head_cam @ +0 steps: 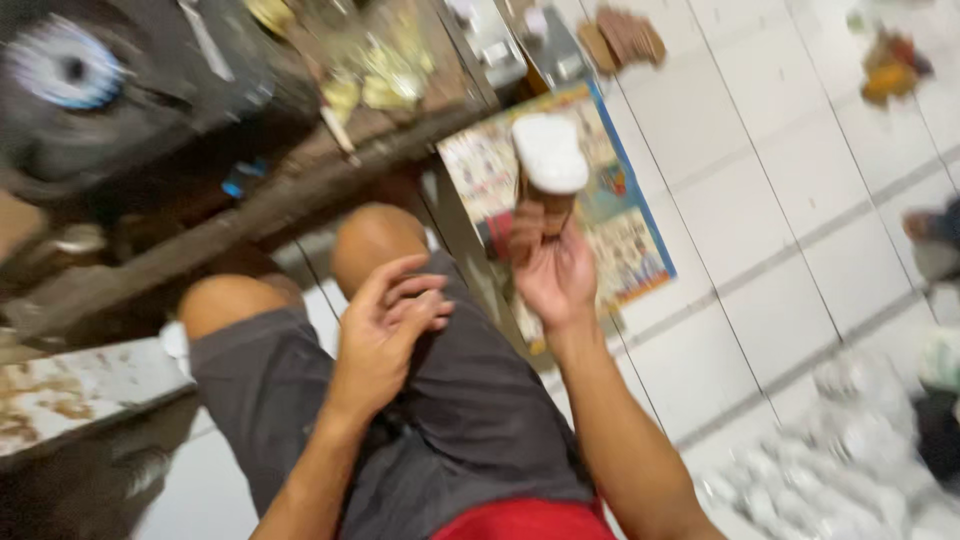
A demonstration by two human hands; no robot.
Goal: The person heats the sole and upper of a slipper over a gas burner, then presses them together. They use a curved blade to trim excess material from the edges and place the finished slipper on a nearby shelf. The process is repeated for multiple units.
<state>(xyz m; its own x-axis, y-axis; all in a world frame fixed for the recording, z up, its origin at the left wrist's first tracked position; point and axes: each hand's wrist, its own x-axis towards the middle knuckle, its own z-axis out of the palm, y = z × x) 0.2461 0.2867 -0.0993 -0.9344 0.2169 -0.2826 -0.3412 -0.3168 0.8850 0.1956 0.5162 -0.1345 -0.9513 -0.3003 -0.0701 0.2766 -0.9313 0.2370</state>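
Motion blur and cut-off edges hide much here

The small yellowish parts (385,75) on the wooden desk (300,180) are smeared beyond telling. The white-topped thing (549,155) hides its brown lower part behind the right hand (550,270) and its fingers (525,235). Pale clutter (840,450) on the floor (780,200) is blurred; the dark machine (100,90) is cut off at the upper left.
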